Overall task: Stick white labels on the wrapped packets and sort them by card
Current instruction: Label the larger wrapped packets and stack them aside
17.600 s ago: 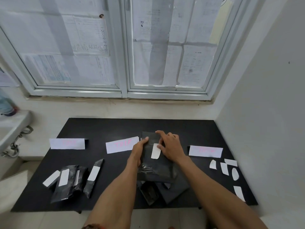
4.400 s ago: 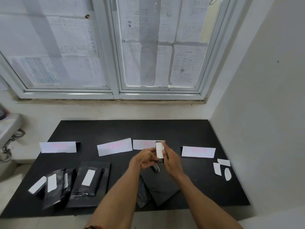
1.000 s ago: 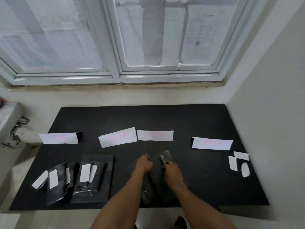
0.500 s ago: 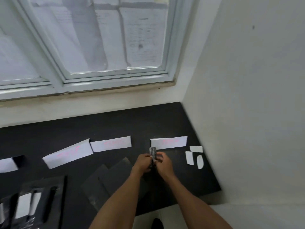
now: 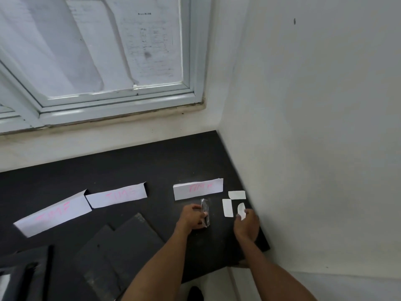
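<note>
While the left hand (image 5: 193,216) pinches a small wrapped packet (image 5: 205,212) upright on the bench (image 5: 152,161), the right hand (image 5: 246,224) fingers a rounded white label (image 5: 240,209); it looks thin, limp, best lifted by its edge.

The table (image 5: 152,161) has a matt black top with a faintly grainy look. The cards (image 5: 198,189) are plain white paper with pink marker writing, creased at the ends. The labels (image 5: 227,207) are smooth, flat white paper. The packet (image 5: 205,210) in the left hand (image 5: 192,217) is wrapped in glossy, crinkled clear plastic. The dark sheets (image 5: 121,242) look dull and slightly rough. The window frame (image 5: 121,105) is smooth and painted; the wall (image 5: 314,127) is matt.
</note>
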{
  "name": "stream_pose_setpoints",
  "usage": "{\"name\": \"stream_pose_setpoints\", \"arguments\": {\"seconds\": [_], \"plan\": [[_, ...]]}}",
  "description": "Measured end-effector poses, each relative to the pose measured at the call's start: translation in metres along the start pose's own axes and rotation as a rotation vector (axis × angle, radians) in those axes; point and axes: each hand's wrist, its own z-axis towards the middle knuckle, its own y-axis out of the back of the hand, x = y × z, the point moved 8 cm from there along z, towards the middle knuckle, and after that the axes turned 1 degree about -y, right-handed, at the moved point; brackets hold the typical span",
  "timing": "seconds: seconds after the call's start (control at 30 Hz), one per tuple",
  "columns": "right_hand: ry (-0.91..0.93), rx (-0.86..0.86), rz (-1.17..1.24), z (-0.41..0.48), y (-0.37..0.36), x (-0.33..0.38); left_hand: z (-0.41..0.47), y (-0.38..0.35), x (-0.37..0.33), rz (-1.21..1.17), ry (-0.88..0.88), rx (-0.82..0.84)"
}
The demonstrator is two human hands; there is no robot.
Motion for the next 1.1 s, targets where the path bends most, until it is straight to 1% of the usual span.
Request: {"name": "stream_pose_setpoints", "arguments": {"seconds": [0.1,0.23,0.4,0.5,0.6,0.7,0.8,0.87,1.1], "plan": [[-0.073,0.027,-0.042,0.017,0.008,-0.014,0.000,-0.004,0.001,0.014,0.029,0.030],[-0.101,0.099,-0.043,0.029,0.002,-0.017,-0.002,-0.003,0.005,0.009,0.060,0.053],[-0.136,0.098,-0.033,0.026,0.003,-0.016,-0.006,0.001,0.010,0.001,0.058,0.033],[-0.093,0.036,0.028,0.015,0.005,-0.004,-0.007,0.007,0.011,-0.043,0.059,0.010],[-0.023,0.018,0.177,-0.007,0.003,0.023,-0.011,0.012,0.008,-0.097,0.040,-0.006],[0.106,0.108,0.351,-0.042,-0.005,0.064,-0.020,0.017,-0.001,-0.175,-0.006,-0.042],[0.211,0.210,0.429,-0.080,-0.019,0.095,-0.035,0.029,-0.012,-0.241,-0.064,-0.067],[0.258,0.262,0.443,-0.103,-0.027,0.111,-0.045,0.042,-0.018,-0.272,-0.101,-0.081],[0.366,0.305,0.386,-0.160,-0.037,0.140,-0.088,0.099,-0.017,-0.412,-0.153,-0.123]]}}
